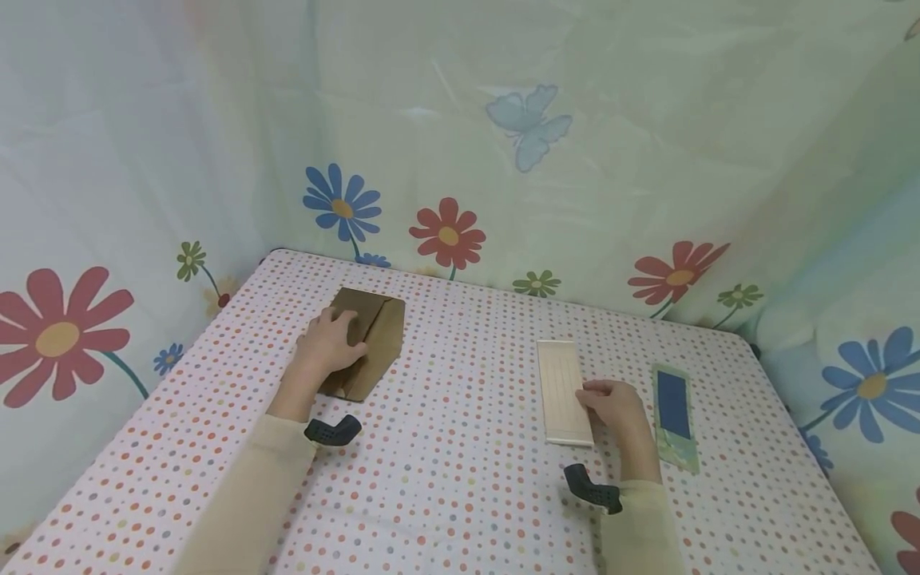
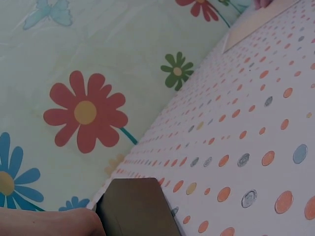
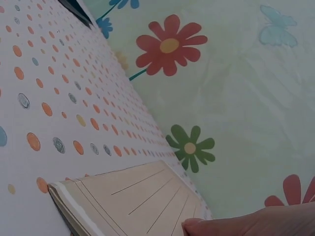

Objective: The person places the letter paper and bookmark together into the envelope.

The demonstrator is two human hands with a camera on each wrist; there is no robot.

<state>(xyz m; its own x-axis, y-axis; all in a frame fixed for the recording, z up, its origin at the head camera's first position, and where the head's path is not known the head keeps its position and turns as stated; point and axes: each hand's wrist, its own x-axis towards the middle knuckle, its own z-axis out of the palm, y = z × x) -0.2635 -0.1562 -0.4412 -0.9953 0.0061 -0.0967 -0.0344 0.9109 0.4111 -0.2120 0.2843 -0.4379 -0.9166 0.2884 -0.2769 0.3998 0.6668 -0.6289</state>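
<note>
A brown folded cardboard piece (image 1: 384, 343), shaped like an envelope with a flap seam down its middle, lies at the table's left. My left hand (image 1: 327, 339) rests over its left half, fingers bent and thumb spread toward the seam. In the left wrist view the brown piece (image 2: 135, 206) rises beside that hand (image 2: 54, 222). To the right lies a cream, narrow pad (image 1: 564, 391) with thin lines along it. My right hand (image 1: 614, 403) pinches its right edge, thumb on top. The right wrist view shows the pad's layered edge (image 3: 123, 201) next to the thumb (image 3: 202, 227).
Right of the right hand lies a dark blue rectangle (image 1: 673, 405) on a green patterned strip (image 1: 679, 451). A dotted cloth covers the table (image 1: 460, 447). Floral curtains (image 1: 446, 104) stand close behind and at both sides.
</note>
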